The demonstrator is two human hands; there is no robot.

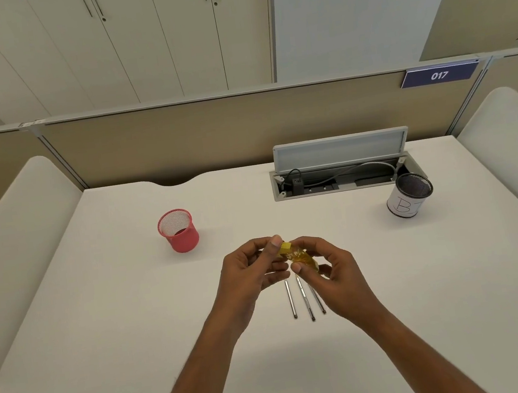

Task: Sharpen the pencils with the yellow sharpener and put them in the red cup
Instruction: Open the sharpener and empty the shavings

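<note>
Sharpener (297, 255), yellow, pinched between your left hand (250, 271) and right hand (337, 270), above three pencils (305, 300); red cup (178, 231) far left.

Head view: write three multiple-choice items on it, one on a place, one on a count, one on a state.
1. Where does the red cup stand?
A) beyond the left hand, to its left
B) at the far right
C) tipped over at the near edge

2. How many pencils lie on the table?
A) two
B) three
C) five

3. How is the yellow sharpener?
A) lying on the table
B) held in both hands
C) inside the red cup

Answers:
1 A: the cup stands upright, up-left of the left hand.
2 B: three lie side by side below the hands.
3 B: the left hand and the right hand pinch it above the table.
</note>
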